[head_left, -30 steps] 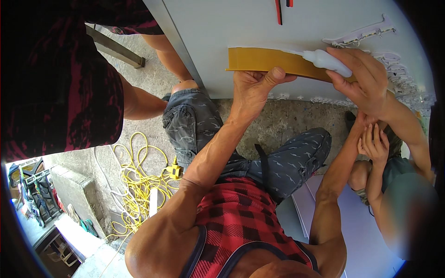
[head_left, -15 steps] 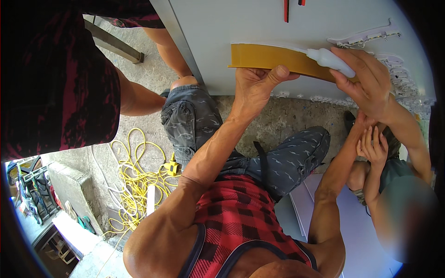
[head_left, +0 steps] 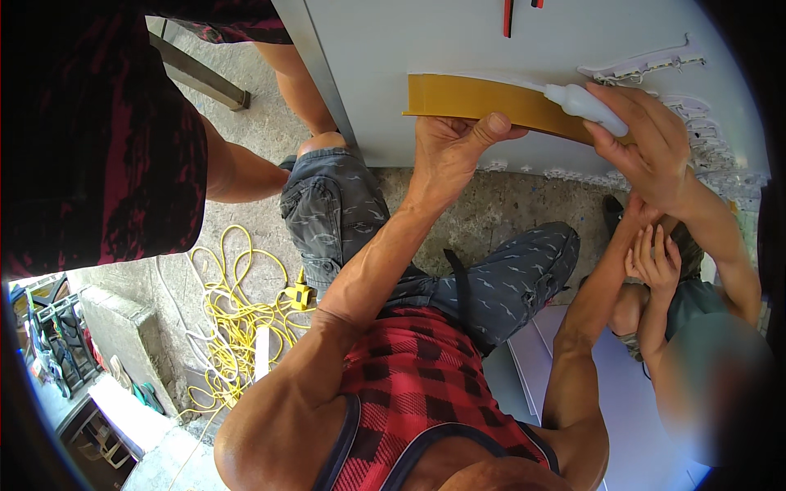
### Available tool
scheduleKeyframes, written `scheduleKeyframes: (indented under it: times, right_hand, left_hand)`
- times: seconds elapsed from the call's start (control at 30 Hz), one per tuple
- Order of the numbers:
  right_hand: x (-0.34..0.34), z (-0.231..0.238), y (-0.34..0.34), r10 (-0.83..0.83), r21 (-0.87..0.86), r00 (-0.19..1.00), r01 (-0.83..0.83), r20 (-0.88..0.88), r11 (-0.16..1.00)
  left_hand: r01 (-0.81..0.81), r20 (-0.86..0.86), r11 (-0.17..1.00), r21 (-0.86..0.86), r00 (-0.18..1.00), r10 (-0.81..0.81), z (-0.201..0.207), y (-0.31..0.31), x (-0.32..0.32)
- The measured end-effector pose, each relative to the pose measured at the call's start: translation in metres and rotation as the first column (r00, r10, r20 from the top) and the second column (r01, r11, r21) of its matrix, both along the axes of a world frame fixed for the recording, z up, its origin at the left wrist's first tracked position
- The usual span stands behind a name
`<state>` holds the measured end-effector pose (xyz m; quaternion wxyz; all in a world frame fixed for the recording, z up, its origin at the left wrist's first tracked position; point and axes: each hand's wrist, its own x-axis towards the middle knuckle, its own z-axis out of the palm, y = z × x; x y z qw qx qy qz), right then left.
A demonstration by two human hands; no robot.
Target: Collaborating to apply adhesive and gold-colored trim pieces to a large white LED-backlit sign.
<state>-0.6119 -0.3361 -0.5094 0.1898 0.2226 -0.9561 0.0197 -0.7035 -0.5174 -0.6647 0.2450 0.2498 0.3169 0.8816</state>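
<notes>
Glue bottle (head_left: 583, 105) gripped in right hand (head_left: 647, 147), nozzle on top edge of tan strip (head_left: 483, 100). Left hand (head_left: 446, 151) pinches strip from below against white panel (head_left: 458, 41). Keep strip pressed flat, squeeze gently, move nozzle steadily along edge.

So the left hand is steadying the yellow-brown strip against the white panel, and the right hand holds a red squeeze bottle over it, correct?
Not quite: the squeeze bottle in the right hand is translucent white, not red, as the head view shows. The rest stands: the left hand steadies the yellow-brown strip against the white panel.
</notes>
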Motion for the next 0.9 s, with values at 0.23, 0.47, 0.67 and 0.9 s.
scheduleKeyframes:
  times: [0.23, 0.47, 0.67, 0.9]
  right_hand:
    - [0.002, 0.002, 0.001, -0.014, 0.017, 1.000, 0.014, 0.011, 1.000]
    - [0.006, 0.002, 0.006, -0.022, 0.008, 1.000, 0.022, 0.016, 1.000]
    - [0.008, 0.005, 0.008, -0.011, 0.021, 1.000, 0.011, 0.018, 1.000]
    - [0.012, 0.008, 0.014, 0.006, 0.038, 0.999, -0.008, 0.051, 0.999]
  left_hand:
    - [-0.006, -0.007, 1.000, -0.003, 1.000, 0.006, -0.003, 0.000, 0.000]
    - [-0.005, 0.001, 1.000, -0.014, 1.000, 0.005, -0.002, 0.000, 0.000]
    - [-0.013, 0.014, 1.000, -0.004, 1.000, 0.013, -0.003, 0.001, 0.000]
    - [-0.018, 0.007, 1.000, 0.001, 1.000, 0.018, -0.003, 0.002, 0.001]
